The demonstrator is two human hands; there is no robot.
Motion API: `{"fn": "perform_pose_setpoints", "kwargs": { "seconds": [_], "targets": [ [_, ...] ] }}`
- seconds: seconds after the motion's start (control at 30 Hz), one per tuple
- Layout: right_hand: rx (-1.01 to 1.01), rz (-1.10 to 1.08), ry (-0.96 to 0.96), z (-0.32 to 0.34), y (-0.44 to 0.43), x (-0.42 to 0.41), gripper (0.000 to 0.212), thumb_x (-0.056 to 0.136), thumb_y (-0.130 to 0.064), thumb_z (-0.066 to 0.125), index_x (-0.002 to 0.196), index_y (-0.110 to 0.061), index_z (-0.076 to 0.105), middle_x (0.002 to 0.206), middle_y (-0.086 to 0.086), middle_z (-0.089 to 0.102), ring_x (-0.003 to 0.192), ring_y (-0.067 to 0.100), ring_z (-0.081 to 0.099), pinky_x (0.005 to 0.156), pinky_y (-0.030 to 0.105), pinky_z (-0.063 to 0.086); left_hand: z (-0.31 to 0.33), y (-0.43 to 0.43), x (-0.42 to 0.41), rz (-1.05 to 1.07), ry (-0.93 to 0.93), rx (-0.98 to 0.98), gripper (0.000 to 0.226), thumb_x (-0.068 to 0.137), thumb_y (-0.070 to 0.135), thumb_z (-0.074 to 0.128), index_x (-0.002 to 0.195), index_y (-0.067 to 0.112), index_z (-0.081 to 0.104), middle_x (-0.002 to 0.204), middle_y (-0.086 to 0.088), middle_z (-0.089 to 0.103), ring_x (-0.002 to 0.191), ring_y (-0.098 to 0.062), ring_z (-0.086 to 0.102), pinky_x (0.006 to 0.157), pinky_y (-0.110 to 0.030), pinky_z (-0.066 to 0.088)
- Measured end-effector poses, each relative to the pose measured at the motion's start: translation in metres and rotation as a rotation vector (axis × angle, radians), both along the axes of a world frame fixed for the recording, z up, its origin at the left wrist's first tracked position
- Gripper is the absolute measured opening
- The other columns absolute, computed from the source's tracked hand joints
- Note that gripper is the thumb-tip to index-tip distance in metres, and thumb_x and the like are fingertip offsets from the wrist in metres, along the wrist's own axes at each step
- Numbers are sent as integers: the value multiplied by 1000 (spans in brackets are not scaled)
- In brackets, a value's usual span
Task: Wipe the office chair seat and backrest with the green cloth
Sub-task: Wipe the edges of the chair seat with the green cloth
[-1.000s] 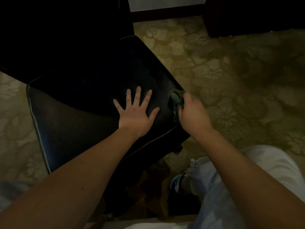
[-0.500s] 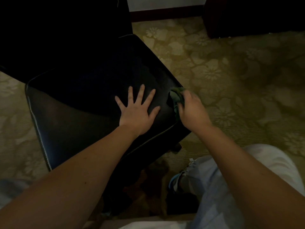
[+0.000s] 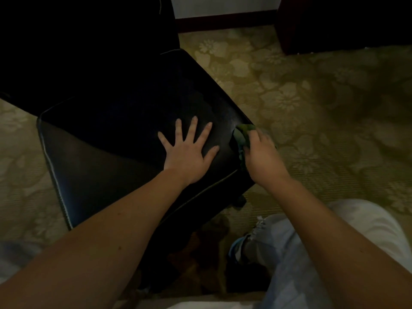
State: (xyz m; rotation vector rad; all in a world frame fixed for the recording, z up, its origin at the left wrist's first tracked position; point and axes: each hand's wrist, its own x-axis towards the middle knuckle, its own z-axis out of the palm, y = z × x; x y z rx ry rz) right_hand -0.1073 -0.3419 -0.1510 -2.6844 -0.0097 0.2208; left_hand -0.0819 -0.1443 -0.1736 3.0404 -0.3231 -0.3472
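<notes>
A green cloth (image 3: 242, 136) worked along the right edge of the black chair seat (image 3: 107, 157).
Nearest, at 5 o'clock, is a pale trouser leg (image 3: 289, 253). Beyond it the left hand (image 3: 187, 157) lies flat on the seat with all 5 fingers spread wide. At its 3 o'clock the right hand (image 3: 260, 157) grips the bunched cloth against the seat's edge. Flower-patterned carpet (image 3: 312, 103) stretches toward 12 o'clock.

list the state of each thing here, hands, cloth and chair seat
left hand: flat on the chair seat, fingers spread
right hand: grips the green cloth at the seat's right edge
green cloth: bunched, against that edge
chair seat: dark, under the left hand
</notes>
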Motion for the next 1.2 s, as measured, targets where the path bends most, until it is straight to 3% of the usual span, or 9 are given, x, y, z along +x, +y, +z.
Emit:
{"fn": "perform_pose_setpoints", "kwargs": {
  "seconds": [0.13,0.23,0.67,0.97,1.1,1.2],
  "targets": [
    [93,-69,-41,1,-2,2,35,101,-13,47,135,-4,45,141,17,47,134,32,40,113,43,33,-1,-2,2,10,4,5,69,95,74,5,155,46,-15,168,5,-19,153,-36,-19,112,-76,-6],
    [40,-174,-21,-7,8,-6,35,101,-13,45,134,-2,44,141,21,47,130,36,43,110,44,36,-1,-4,3,22,7,16,69,95,74,5,155,47,-15,168,5,-19,153,-36,-19,112,-76,-6],
    [-48,-97,68,-2,12,-27,65,101,-14,46,155,-3,13,160,23,15,148,34,15,122,36,12,0,-6,3,34,12,38,70,95,75,4,155,47,-17,168,6,-20,153,-36,-19,113,-77,-4],
    [78,-113,3,-6,-4,-7,55,97,-9,49,150,-6,36,154,17,36,143,31,31,119,42,28,4,-5,4,14,36,28,71,95,74,5,157,45,-14,168,4,-21,153,-37,-20,112,-78,-4],
    [77,-119,-2,-4,-7,-2,55,97,-11,50,150,-5,35,153,17,37,141,31,33,118,39,30,5,-9,6,30,46,25,71,96,74,6,157,44,-14,167,4,-22,152,-37,-21,112,-78,-5],
    [3,-161,22,-7,8,-11,58,103,-24,42,154,-2,22,158,23,24,146,34,23,121,38,19,3,-10,6,44,27,47,71,95,74,4,156,44,-15,168,4,-21,153,-38,-20,112,-77,-4]
  ]
}}
